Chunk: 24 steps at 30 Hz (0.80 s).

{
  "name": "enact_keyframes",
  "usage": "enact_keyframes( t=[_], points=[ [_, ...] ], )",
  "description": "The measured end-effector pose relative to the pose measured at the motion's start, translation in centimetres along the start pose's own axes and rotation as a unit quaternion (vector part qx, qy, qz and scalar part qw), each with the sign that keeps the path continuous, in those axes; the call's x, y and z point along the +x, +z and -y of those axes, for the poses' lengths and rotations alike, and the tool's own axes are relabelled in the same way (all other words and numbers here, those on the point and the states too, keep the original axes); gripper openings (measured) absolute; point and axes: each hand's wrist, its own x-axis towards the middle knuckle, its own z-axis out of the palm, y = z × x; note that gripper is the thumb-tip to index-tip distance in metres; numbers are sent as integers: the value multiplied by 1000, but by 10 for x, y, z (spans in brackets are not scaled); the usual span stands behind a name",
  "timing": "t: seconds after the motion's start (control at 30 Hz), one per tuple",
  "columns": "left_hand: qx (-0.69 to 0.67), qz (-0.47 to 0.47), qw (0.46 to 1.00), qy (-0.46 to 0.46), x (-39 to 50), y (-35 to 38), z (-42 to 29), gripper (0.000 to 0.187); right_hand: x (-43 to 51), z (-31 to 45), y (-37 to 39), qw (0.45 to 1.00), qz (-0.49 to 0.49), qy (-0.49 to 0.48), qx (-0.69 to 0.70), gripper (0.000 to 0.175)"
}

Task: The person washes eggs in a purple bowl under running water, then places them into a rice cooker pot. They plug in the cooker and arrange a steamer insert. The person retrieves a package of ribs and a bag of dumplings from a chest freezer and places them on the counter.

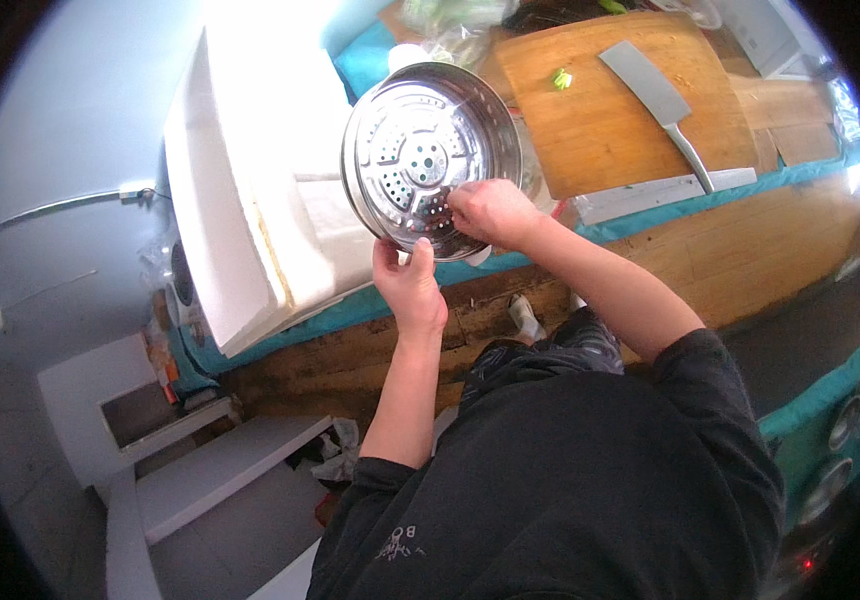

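Note:
A round stainless steel steamer basket (427, 161) with a perforated bottom is tilted so that its inside faces me. My left hand (411, 285) grips its near rim, the thumb on the inner side. At the basket's lower right, my right hand (491, 213) is curled with its knuckles over the inside, close to the holes; whether it pinches something is hidden. To the right, a cleaver (647, 82) lies on a wooden cutting board (565, 135), its metal handle reaching past the board's near edge. A small piece of green vegetable (561, 79) rests on the same board.
A large white sink or basin (246, 217), partly overexposed, stands left of the steamer. Clear plastic bags (460, 45) with greens lie behind it. A white appliance or box (764, 34) is at the back right. Stove burners (827, 491) show at the lower right.

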Motion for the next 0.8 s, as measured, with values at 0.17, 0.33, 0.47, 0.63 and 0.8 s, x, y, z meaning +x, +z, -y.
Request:
enact_keyframes(
  t=[0.17, 0.33, 0.47, 0.63, 0.8],
  points=[
    [9, 4, 998, 60, -10, 11, -13, 42, -9, -4, -17, 982, -107, 124, 95, 13],
    [89, 30, 991, 91, -12, 15, -21, 33, -22, -11, -34, 909, -194, 273, 247, 16],
    [112, 54, 986, 113, -11, 12, -20, 36, -28, -6, -34, 958, -161, 173, 160, 27],
    [149, 84, 977, 124, -12, 7, -18, 47, -29, 7, -31, 989, 48, -90, 106, 31],
    [200, 126, 959, 156, -10, 2, -20, 54, -31, 10, -49, 992, 90, 65, -57, 35]
  ],
)
